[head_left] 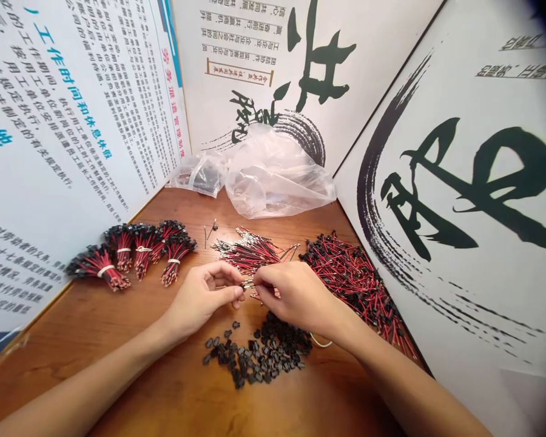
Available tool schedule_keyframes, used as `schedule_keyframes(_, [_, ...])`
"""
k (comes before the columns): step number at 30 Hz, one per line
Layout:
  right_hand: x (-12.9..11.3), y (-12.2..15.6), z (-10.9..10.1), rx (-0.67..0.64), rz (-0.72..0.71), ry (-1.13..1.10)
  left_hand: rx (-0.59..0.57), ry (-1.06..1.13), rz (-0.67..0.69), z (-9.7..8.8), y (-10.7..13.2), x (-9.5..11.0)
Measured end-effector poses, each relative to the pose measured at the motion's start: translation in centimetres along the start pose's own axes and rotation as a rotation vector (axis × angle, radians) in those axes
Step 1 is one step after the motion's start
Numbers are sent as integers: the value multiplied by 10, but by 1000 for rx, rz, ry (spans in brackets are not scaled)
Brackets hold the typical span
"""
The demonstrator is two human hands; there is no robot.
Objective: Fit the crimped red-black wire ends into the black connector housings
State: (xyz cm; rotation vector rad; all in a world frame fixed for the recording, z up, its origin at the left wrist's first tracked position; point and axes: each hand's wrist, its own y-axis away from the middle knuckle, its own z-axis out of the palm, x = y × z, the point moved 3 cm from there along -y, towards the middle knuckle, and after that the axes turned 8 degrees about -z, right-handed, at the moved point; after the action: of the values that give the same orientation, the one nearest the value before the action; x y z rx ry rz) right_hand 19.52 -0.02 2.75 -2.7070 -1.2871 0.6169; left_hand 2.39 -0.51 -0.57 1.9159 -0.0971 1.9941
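Fingertip to fingertip, both hands meet over the middle of the wooden table. My left hand (209, 294) pinches a small dark piece that looks like a black connector housing (244, 285). Metal-tipped wire ends show between the hands, and my right hand (298, 294) is closed on them; its fingers mostly hide the wires. Just beyond lies a pile of red and black wires (250, 250) with silvery terminals. Nearer the camera, loose black connector housings (259, 355) spread out below the hands.
Bundles of red-black wires (143, 249) tied with white bands stand at left. A large heap of wires with black connectors (346, 273) lies at right along the panel. Clear plastic bags (277, 176) sit at the back. Printed panels (437, 182) enclose the wooden table (164, 376).
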Motion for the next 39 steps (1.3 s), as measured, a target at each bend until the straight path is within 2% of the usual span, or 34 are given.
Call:
schedule_keyframes(10, [-1,0,0,9,3,36,41,-63,34,0,3,1])
schedule_keyframes(14, [-4,1,0,22,-16,44,93,-148,104,1,5,5])
schedule_keyframes(20, [-8,3,-3,38,-30,14,88,-183,157,2,7,9])
schedule_keyframes(32, [-9,3,3,74,23,-233,7,-60,193,6,9,7])
schedule_keyframes(39, [-13,3,5,105,32,-368,-21,-76,227,9,10,8])
